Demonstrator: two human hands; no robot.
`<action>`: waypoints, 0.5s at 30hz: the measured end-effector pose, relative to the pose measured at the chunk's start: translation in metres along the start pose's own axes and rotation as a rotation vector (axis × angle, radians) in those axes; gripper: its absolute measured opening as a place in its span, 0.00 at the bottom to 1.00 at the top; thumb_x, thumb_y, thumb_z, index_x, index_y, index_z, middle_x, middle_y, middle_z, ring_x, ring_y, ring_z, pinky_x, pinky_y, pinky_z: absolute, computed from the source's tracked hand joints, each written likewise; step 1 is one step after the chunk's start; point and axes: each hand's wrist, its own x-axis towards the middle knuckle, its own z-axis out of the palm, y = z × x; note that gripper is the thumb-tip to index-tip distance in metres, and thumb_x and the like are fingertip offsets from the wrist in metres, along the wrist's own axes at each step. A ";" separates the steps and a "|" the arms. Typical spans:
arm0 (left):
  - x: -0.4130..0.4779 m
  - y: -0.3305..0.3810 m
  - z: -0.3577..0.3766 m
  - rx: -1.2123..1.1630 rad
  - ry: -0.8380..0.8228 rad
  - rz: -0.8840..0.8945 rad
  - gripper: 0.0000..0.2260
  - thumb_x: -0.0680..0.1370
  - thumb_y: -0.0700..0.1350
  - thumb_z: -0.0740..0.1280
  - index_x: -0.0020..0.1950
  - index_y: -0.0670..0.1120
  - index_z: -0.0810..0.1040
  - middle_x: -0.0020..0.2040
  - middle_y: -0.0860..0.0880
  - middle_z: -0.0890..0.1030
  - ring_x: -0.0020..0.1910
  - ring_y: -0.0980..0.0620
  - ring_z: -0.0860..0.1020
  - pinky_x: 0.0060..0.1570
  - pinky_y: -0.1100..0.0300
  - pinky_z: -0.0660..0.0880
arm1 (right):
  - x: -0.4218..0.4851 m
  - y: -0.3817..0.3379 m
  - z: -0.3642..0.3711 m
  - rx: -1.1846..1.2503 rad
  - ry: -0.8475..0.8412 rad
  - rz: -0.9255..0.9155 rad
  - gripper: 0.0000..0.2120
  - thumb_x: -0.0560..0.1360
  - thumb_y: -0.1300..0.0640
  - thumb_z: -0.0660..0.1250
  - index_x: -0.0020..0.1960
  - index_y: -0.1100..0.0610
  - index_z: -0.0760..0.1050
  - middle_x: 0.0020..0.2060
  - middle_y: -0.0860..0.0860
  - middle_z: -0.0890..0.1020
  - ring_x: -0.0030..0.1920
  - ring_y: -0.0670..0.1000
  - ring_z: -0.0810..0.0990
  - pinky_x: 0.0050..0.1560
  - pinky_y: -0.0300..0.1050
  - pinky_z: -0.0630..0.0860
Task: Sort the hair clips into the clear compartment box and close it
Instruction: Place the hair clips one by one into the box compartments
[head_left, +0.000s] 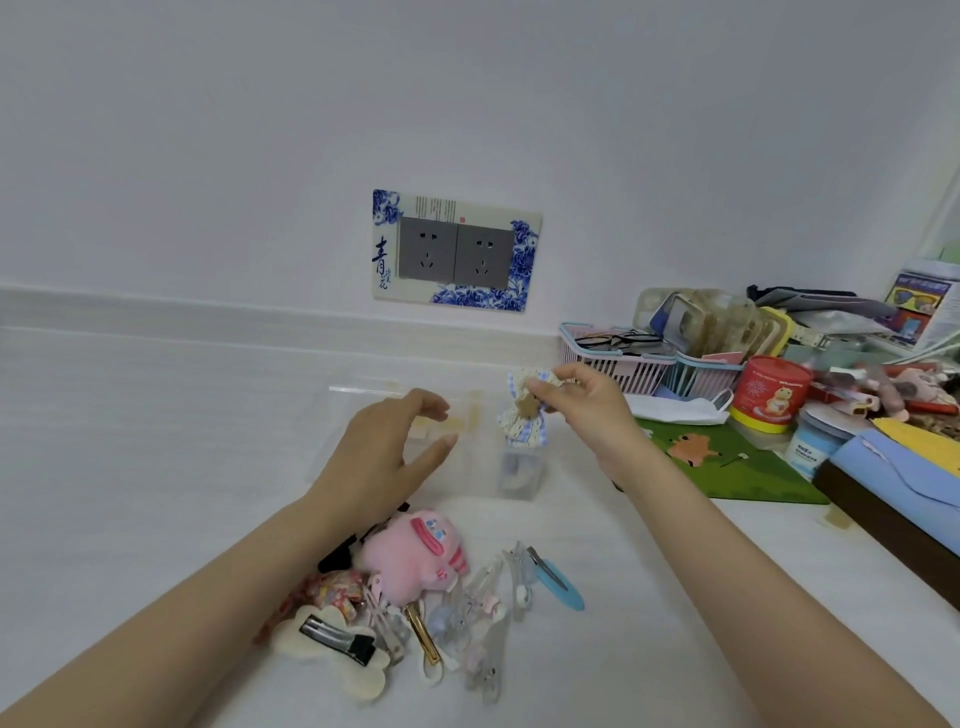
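The clear compartment box (480, 467) stands open on the white counter, its lid (363, 395) tilted back toward the wall. My right hand (582, 405) pinches a lace-and-blue-gingham bow clip (522, 415) just above the box's right compartment, which holds something small and dark. Over the left part of the box hovers my left hand (384, 457), fingers loosely spread and holding nothing. A pile of hair clips lies nearer to me: a pink plush clip (415, 556), a cream bone-shaped clip (332, 644), a blue snap clip (556, 582), a gold clip (423, 634) and several clear ones.
At the right, a green mat (727, 467), a white face mask (675, 410), a red tin (771, 395), pink and blue baskets (639, 364) with glasses, and a cluttered stack of things crowd the counter. A double wall socket (454, 252) sits behind the box.
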 end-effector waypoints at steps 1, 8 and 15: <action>0.000 -0.001 0.001 0.026 -0.012 0.009 0.21 0.74 0.62 0.56 0.59 0.52 0.72 0.55 0.58 0.79 0.56 0.57 0.75 0.60 0.55 0.70 | 0.003 0.004 0.003 -0.026 -0.017 0.014 0.10 0.70 0.56 0.73 0.46 0.57 0.74 0.37 0.56 0.81 0.36 0.49 0.77 0.38 0.33 0.71; -0.001 -0.004 0.005 0.129 -0.053 0.023 0.25 0.73 0.64 0.51 0.62 0.51 0.73 0.58 0.57 0.78 0.56 0.55 0.75 0.59 0.62 0.61 | 0.009 0.022 0.002 -0.345 -0.008 -0.189 0.04 0.72 0.56 0.71 0.45 0.53 0.77 0.44 0.49 0.81 0.42 0.49 0.74 0.43 0.39 0.69; -0.001 -0.006 0.007 0.136 -0.047 0.031 0.25 0.73 0.64 0.50 0.62 0.52 0.73 0.59 0.57 0.78 0.57 0.55 0.74 0.59 0.64 0.59 | -0.023 0.025 -0.010 -0.708 -0.230 -0.504 0.25 0.74 0.36 0.51 0.54 0.47 0.81 0.59 0.40 0.79 0.63 0.39 0.68 0.70 0.43 0.54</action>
